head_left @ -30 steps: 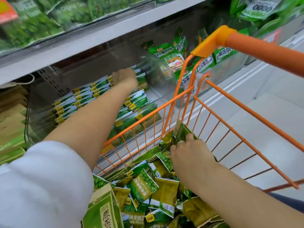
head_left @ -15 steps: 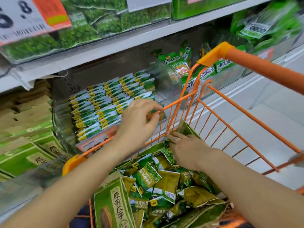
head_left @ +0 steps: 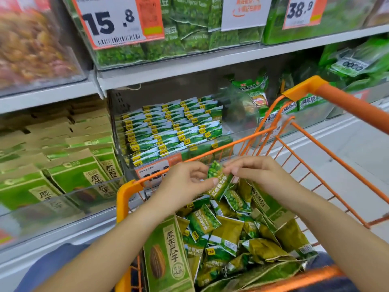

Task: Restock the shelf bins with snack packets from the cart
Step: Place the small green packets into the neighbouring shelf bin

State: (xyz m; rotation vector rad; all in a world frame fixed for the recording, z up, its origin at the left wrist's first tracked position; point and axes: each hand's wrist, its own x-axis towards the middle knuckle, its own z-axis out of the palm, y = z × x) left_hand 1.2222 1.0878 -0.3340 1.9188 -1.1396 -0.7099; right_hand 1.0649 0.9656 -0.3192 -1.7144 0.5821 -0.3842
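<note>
Your left hand (head_left: pixel 185 182) has pulled back from the shelf bin (head_left: pixel 174 131) to meet your right hand (head_left: pixel 259 175) above the orange cart (head_left: pixel 126 194). Both pinch one green pea snack packet (head_left: pixel 219 180) between curled fingertips, forearms angled inward over the packet pile (head_left: pixel 231 232).

cart (head_left: pixel 328 144) at 5 o'clock, before shelf bin (head_left: pixel 126 157) | packets (head_left: pixel 229 234) heaped in cart | boxed pack (head_left: pixel 166 256) upright at heap's 9 o'clock | rows of packets (head_left: pixel 172 127) in bin at 12 o'clock | one packet (head_left: pixel 219 182) above heap, left hand (head_left: pixel 185 184) at its 9, right hand (head_left: pixel 263 175) at its 3
</note>
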